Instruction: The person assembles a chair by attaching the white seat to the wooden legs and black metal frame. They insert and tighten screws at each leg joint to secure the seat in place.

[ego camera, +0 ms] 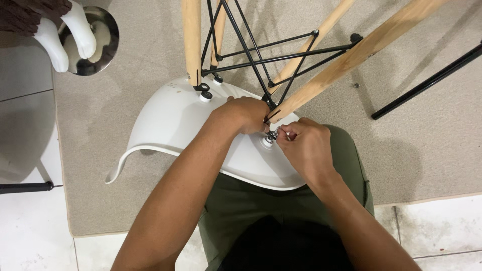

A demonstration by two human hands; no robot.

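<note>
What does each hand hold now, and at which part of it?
The right hand pinches a small metal bolt at its top, by the fingertips. The left hand rests at the foot of a wooden leg; whether it grips it cannot be told.

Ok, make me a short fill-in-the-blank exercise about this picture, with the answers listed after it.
1. The white chair seat lies upside down on a beige ____.
2. The chair legs are made of light ____.
3. The braces between the legs are thin metal rods, coloured ____.
4. The left hand and right hand meet at a small ____ fastener on the seat.

Missing words: carpet; wood; black; metal
</note>
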